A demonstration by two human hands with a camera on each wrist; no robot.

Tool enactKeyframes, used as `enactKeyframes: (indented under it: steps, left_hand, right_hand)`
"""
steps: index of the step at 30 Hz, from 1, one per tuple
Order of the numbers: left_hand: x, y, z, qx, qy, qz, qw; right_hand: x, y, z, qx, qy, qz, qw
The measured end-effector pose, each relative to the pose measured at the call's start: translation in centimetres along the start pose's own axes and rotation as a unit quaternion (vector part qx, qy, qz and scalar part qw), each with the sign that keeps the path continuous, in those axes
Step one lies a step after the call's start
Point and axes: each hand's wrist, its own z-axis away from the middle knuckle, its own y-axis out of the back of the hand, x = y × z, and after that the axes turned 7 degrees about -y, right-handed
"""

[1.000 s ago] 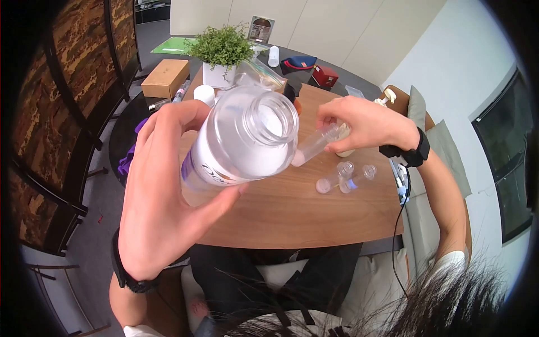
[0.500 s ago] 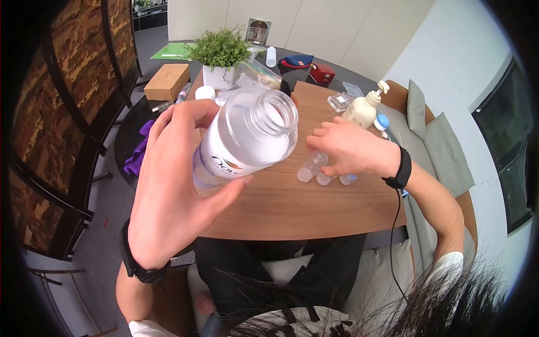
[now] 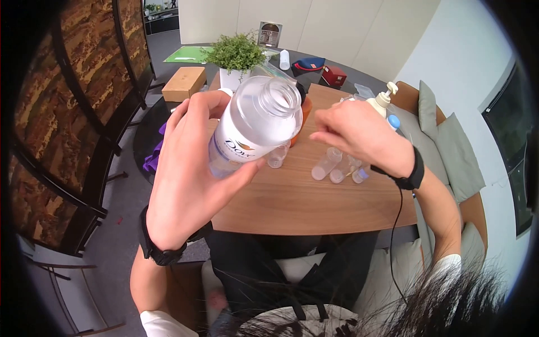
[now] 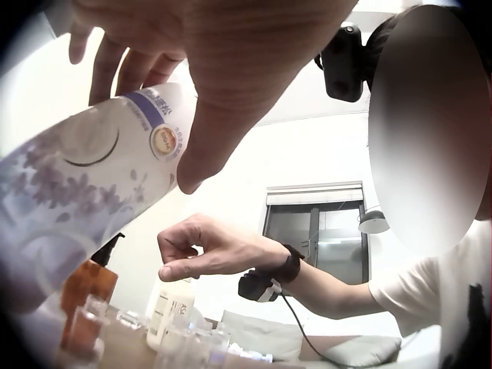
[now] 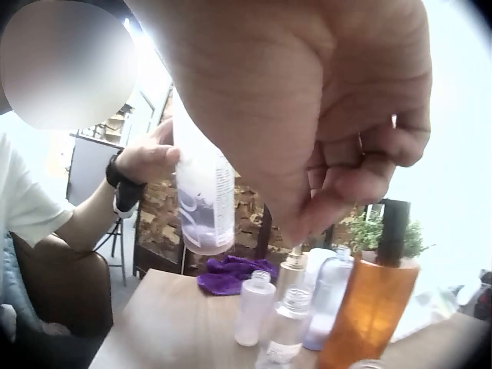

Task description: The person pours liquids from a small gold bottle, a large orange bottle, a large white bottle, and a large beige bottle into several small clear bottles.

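Note:
My left hand (image 3: 188, 163) grips a large clear Dove bottle (image 3: 238, 143), its white label facing up and its uncapped mouth tilted away to the right. Purple flower print shows on the bottle in the left wrist view. My right hand (image 3: 362, 129) hovers over the table with loosely curled fingers; nothing shows between them. Just below it, several small clear bottles stand together, among them a frosted one (image 3: 327, 164) and one with a blue label (image 3: 361, 175). Another small clear bottle (image 3: 277, 157) is beside the Dove bottle, partly hidden by it.
An amber bottle (image 5: 373, 307) with a dark top stands among the small bottles. A cream pump bottle (image 3: 380, 102) is at the right edge of the wooden table (image 3: 314, 213). Behind are a potted plant (image 3: 233, 53), a cardboard box (image 3: 184, 83) and a red box (image 3: 334, 76).
My right hand has lowered a small frosted bottle to the table beside the others, let go of it and lifted away. My left hand keeps hold of the Dove bottle at much the same tilt.

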Motion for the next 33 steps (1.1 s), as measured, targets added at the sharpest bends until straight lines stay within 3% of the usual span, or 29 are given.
enactKeyframes:
  steps: [3,7,12,16,19,24,25,27,29,30,31,33]
  left_hand:
    - [0.0,0.0,-0.1,-0.003,0.003,0.004,1.000]
    - [0.2,-0.1,0.0,-0.003,-0.006,0.007,1.000]
    - [0.9,0.3,0.0,-0.012,0.001,-0.009,1.000]
    - [0.9,0.1,0.1,-0.019,-0.003,-0.031,0.999]
    - [0.9,0.0,0.2,-0.033,0.001,-0.034,0.999]
    - [0.7,-0.4,0.1,-0.056,-0.007,0.025,0.998]
    - [0.9,-0.6,0.1,-0.073,-0.001,0.042,0.996]
    - [0.9,-1.1,0.2,-0.122,-0.024,0.054,0.991]
    - [1.0,-1.7,0.3,-0.175,-0.045,0.047,0.982]
    - [1.2,-1.9,0.4,-0.203,-0.054,0.032,0.977]
    - [1.3,-2.1,0.5,-0.230,-0.063,0.015,0.971]
    - [1.6,-2.7,0.6,-0.233,-0.078,0.017,0.969]
  right_hand:
    - [-2.5,-1.5,-0.8,0.020,-0.043,-0.014,0.999]
    - [-1.8,-4.9,-2.0,0.058,0.027,-0.086,0.994]
    - [-2.2,-7.6,-3.6,-0.014,-0.015,-0.124,0.992]
    - [-2.8,-6.8,-3.7,-0.024,-0.046,-0.135,0.989]
    - [-3.8,-2.7,-1.8,-0.021,-0.082,-0.200,0.976]
    - [-3.0,-1.0,5.3,0.073,-0.029,-0.374,0.924]
    - [-3.6,-0.7,7.2,0.063,-0.073,-0.437,0.894]
    - [-4.8,-2.1,11.0,0.102,-0.085,-0.558,0.819]
    - [-5.8,-3.1,14.5,0.112,-0.103,-0.550,0.821]
    - [-7.1,-4.9,15.3,0.144,-0.122,-0.647,0.739]
    - [-7.9,-6.8,16.1,0.174,-0.150,-0.654,0.721]
    - [-8.4,-9.3,17.5,0.207,-0.187,-0.557,0.782]
